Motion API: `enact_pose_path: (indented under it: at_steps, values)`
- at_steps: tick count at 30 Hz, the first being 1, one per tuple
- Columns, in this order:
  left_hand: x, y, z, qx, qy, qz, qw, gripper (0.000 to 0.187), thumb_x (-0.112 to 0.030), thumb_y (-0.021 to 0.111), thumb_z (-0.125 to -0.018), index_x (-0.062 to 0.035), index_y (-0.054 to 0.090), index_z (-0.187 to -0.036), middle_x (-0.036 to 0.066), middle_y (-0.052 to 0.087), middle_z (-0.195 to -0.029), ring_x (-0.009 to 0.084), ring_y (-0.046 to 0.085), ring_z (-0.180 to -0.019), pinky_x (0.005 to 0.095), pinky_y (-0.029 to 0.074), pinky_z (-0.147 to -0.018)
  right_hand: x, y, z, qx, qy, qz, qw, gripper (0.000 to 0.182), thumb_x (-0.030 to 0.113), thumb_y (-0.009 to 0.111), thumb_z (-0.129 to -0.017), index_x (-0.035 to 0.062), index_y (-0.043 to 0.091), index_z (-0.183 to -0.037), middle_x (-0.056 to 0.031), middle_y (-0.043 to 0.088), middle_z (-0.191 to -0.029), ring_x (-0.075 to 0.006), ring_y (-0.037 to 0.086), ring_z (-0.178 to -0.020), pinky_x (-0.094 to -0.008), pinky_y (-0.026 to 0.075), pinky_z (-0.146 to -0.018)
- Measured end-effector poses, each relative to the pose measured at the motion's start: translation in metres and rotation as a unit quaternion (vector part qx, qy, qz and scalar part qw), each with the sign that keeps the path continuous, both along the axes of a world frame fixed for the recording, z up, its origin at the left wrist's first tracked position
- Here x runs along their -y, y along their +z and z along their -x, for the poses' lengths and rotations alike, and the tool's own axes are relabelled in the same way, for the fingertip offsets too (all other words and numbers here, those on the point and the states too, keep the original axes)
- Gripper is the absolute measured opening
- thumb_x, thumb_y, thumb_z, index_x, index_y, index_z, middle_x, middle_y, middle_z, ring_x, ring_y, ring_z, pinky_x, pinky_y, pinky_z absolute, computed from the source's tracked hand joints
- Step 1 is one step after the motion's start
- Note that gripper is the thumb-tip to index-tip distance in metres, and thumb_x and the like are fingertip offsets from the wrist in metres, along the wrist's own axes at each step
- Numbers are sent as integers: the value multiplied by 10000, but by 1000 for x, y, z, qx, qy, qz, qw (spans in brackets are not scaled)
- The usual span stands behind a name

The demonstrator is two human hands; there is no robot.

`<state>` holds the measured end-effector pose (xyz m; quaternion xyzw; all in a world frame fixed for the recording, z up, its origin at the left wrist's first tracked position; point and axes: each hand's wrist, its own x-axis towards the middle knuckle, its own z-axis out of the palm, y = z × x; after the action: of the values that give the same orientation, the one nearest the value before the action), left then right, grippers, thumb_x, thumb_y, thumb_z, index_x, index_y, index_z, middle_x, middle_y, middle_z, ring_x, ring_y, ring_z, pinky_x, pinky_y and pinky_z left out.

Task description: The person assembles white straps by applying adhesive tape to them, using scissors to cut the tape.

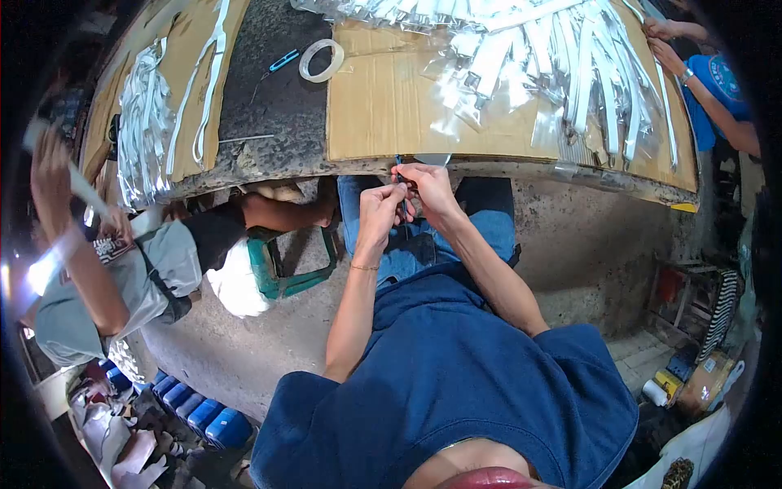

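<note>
My left hand [379, 213] and my right hand [432, 189] meet over my lap, just below the table's front edge. Both are closed in a pinch, fingertips close together. Between them is a thin dark blue piece [398, 165], with one end poking up past my fingers; its kind is too small to tell. Right above, a cardboard sheet [371, 122] covers the tabletop. A small clear plastic piece [433, 159] hangs at its edge.
White straps in clear bags [570, 65] are heaped on the cardboard. A tape roll [322, 61] and blue thread snips [283, 60] lie to the left. Co-workers sit at left [122, 277] and far right [717, 90]. A green stool [285, 281] stands on the floor.
</note>
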<state>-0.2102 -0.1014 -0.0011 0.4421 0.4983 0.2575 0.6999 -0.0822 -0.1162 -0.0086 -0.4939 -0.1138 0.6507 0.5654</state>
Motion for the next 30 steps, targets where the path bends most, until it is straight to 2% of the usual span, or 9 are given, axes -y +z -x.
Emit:
enact_pose_path:
  at_steps: [7,9,12,15,19,21,23,25,30]
  values:
    - [-2,-5,0,-32,-17,-32,999,288,-189,570,-970,4,678,-785,75,650,-645,97,575,-507,210,360,-437,-3,-9,3,46,-6,7,999,190,91,604,-906,-69,702,-934,-82,678,-822,-89,542,-581,-237,420,-495]
    - [-2,-11,0,-34,-17,-28,999,291,-187,569,-970,-2,674,-771,75,651,-646,97,577,-511,210,364,-438,-5,-14,7,58,-25,-11,998,203,106,598,-916,-69,702,-912,-90,676,-778,-103,525,-492,-252,390,-422]
    - [-6,-17,-1,-14,-31,-45,998,294,-196,572,-972,-9,665,-766,68,648,-653,100,584,-517,208,397,-446,-7,-18,-1,48,12,-6,999,202,118,599,-923,-58,689,-884,-74,651,-709,-106,480,-414,-270,350,-368]
    - [-5,-18,-2,9,-19,-47,999,300,-198,567,-976,-5,663,-767,68,647,-652,102,585,-519,208,401,-444,-7,-20,-2,59,25,-5,998,244,169,595,-956,-57,683,-932,-85,651,-750,-112,521,-491,-269,379,-401]
    - [-6,-18,-6,17,-1,-50,999,293,-181,556,-974,-2,661,-768,66,647,-654,104,582,-519,214,401,-446,-3,-10,-2,91,20,-24,995,284,202,586,-974,-59,684,-917,-70,642,-714,-105,525,-495,-263,387,-410]
    - [-5,-19,-7,25,4,-48,999,280,-159,544,-970,-5,662,-768,63,648,-658,104,577,-519,222,403,-453,2,-4,-3,173,48,-46,983,330,242,585,-974,-45,667,-834,-37,592,-596,-87,489,-424,-269,378,-383]
    - [-6,-17,-7,24,0,-59,998,276,-149,541,-965,-11,657,-757,60,648,-658,105,576,-520,227,403,-459,6,-2,-5,202,52,-52,977,336,237,584,-973,-42,657,-799,-34,570,-562,-87,496,-428,-272,384,-388]
    - [-8,-12,-9,35,2,-64,997,283,-155,544,-965,-14,648,-742,58,643,-651,105,575,-521,227,400,-458,7,0,-5,217,18,-92,972,309,215,593,-964,-43,671,-813,-35,580,-568,-86,502,-432,-277,390,-393]
    - [-8,-18,-9,24,5,-46,999,284,-152,541,-967,-11,651,-746,52,636,-645,101,565,-514,226,391,-452,5,-1,-2,256,-2,-87,963,265,180,601,-954,-45,692,-850,-26,576,-550,-83,499,-429,-274,395,-402]
